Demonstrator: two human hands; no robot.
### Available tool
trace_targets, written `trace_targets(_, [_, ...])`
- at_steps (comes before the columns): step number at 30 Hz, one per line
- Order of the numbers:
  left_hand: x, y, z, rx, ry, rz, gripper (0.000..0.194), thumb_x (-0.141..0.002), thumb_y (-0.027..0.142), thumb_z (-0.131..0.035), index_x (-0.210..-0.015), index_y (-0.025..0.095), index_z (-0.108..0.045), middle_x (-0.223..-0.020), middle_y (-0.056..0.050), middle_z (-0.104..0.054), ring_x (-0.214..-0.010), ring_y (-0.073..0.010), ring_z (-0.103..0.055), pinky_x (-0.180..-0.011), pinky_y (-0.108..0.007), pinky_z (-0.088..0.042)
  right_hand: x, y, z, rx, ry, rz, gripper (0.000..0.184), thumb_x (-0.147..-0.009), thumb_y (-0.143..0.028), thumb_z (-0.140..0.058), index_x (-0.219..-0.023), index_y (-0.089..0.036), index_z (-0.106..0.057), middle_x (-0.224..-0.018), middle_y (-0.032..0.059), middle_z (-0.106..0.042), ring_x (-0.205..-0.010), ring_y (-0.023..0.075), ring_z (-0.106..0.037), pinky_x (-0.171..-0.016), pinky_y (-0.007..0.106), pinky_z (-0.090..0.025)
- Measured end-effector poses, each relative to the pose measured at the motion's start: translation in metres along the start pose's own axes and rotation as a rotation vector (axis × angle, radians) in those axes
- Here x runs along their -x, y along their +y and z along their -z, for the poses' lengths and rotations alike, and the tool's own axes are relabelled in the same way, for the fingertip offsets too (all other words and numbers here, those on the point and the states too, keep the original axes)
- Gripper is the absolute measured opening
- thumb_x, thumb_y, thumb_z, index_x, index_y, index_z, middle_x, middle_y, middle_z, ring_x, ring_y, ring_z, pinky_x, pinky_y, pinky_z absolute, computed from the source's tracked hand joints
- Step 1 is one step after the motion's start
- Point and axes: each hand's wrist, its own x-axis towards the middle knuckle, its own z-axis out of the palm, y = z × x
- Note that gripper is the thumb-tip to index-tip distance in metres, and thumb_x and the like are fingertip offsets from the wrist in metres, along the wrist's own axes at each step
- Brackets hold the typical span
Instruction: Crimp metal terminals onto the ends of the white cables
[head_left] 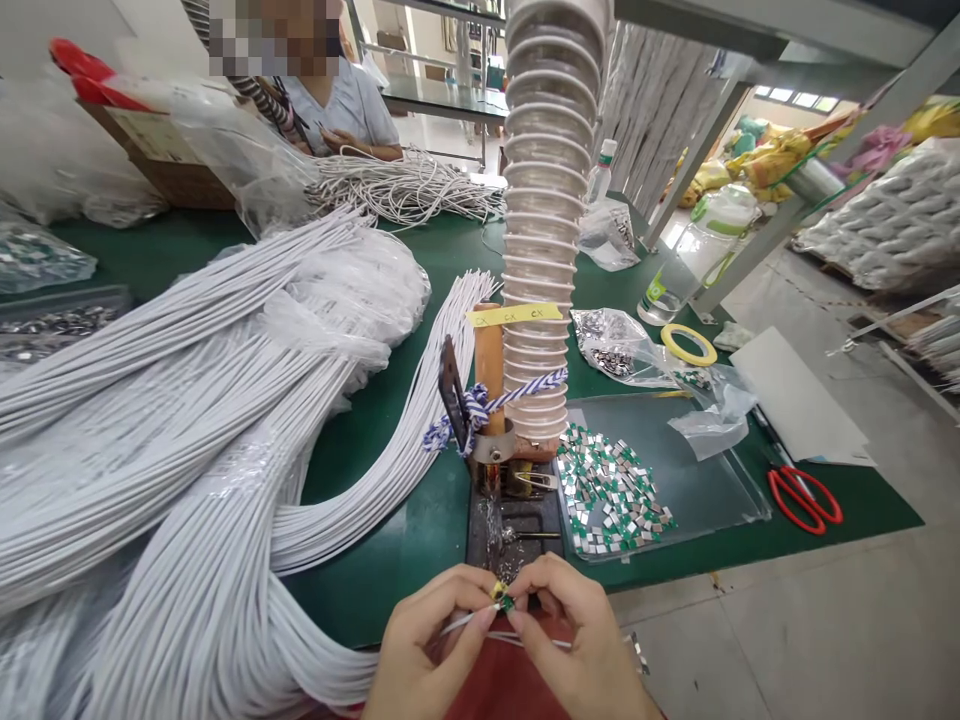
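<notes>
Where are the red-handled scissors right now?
In the head view, the red-handled scissors lie near the right edge of the green mat, just right of the clear tray and below the white sheet.

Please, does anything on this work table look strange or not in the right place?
The ribbed white hose is tied to a wooden post with blue-and-white twisted cord, a makeshift-looking fix. Small metal scraps also lie loose on the dark fixture just beyond the left hand and right hand.
</notes>
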Motion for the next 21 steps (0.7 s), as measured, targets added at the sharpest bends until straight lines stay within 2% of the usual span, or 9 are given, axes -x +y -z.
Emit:
trace_targets(4, [0.002, 0.001, -0.005, 0.055, 0.065, 0.042, 0.021, -0.085, 0.027, -0.071, -0.066, 0.018, -0.072, -0.076, -0.007, -0.074, -0.07, -0.0207, -0.068, -0.069, -0.026, -0.054, 0.003, 0.005, -0.004, 0.003, 0.026, 0.012, 0.011, -0.082, -0.014, -0.058, -0.084, -0.019, -0.067, -0.07, -0.0005, -0.059, -0.058, 0.0142, -0.044, -0.054, 0.024, -0.035])
trace_targets(7, [0.003, 0.0, -0.007, 0.091, 0.073, 0.051, 0.019, -0.084, 0.024, -0.071, -0.066, 0.018, -0.072, -0.076, -0.006, -0.074, -0.07, -0.0199, -0.068, -0.068, -0.024, -0.053, 0.005, 0.007, -0.007, 0.011, 0.039, 0.034, 0.012, -0.082, -0.013, -0.057, -0.084, -0.02, -0.066, -0.07, -0.0007, -0.059, -0.058, 0.0143, -0.045, -0.054, 0.024, -0.035])
trace_targets(11, [0.004, 0.0, -0.007, 0.088, 0.085, 0.038, 0.017, -0.083, 0.015, -0.068, -0.067, 0.019, -0.072, -0.077, -0.005, -0.074, -0.07, -0.0186, -0.068, -0.065, -0.022, -0.051, 0.006, 0.007, -0.005, 0.047, 0.058, 0.05, 0.019, -0.087, -0.012, -0.056, -0.101, -0.02, -0.066, -0.078, 0.0009, -0.062, -0.06, 0.0151, -0.051, -0.058, 0.023, -0.042])
trace_targets(13, [0.003, 0.001, -0.006, 0.046, 0.086, 0.018, 0.017, -0.083, 0.012, -0.066, -0.068, 0.019, -0.071, -0.077, -0.005, -0.074, -0.07, -0.0183, -0.069, -0.065, -0.021, -0.051, 0.005, 0.005, -0.001, 0.063, 0.062, 0.067, 0.019, -0.093, -0.013, -0.051, -0.104, -0.02, -0.065, -0.084, 0.003, -0.064, -0.067, 0.0161, -0.057, -0.063, 0.023, -0.047])
trace_targets(16, [0.001, 0.003, -0.002, -0.073, 0.055, -0.035, 0.018, -0.084, 0.01, -0.064, -0.07, 0.019, -0.069, -0.078, -0.004, -0.074, -0.07, -0.0179, -0.07, -0.065, -0.021, -0.052, 0.002, 0.001, 0.006, 0.052, 0.071, 0.129, 0.021, -0.099, -0.015, -0.047, -0.092, -0.02, -0.066, -0.083, 0.0035, -0.065, -0.074, 0.0164, -0.062, -0.068, 0.021, -0.048])
trace_targets(18, [-0.001, 0.005, 0.0, -0.17, 0.038, -0.08, 0.018, -0.084, 0.01, -0.063, -0.07, 0.019, -0.067, -0.078, -0.004, -0.074, -0.069, -0.0172, -0.071, -0.064, -0.02, -0.052, 0.002, 0.001, 0.009, 0.042, 0.077, 0.146, 0.021, -0.1, -0.018, -0.048, -0.091, -0.021, -0.067, -0.081, 0.0029, -0.068, -0.073, 0.0164, -0.064, -0.067, 0.02, -0.048])
trace_targets(21, [-0.004, 0.007, 0.002, -0.268, 0.038, -0.134, 0.019, -0.085, 0.01, -0.062, -0.069, 0.019, -0.065, -0.077, -0.003, -0.073, -0.067, -0.0158, -0.07, -0.062, -0.018, -0.053, 0.005, 0.005, 0.007, 0.043, 0.113, 0.066, 0.017, -0.102, -0.024, -0.047, -0.099, -0.022, -0.064, -0.078, 0.0014, -0.067, -0.068, 0.0165, -0.063, -0.062, 0.021, -0.047])
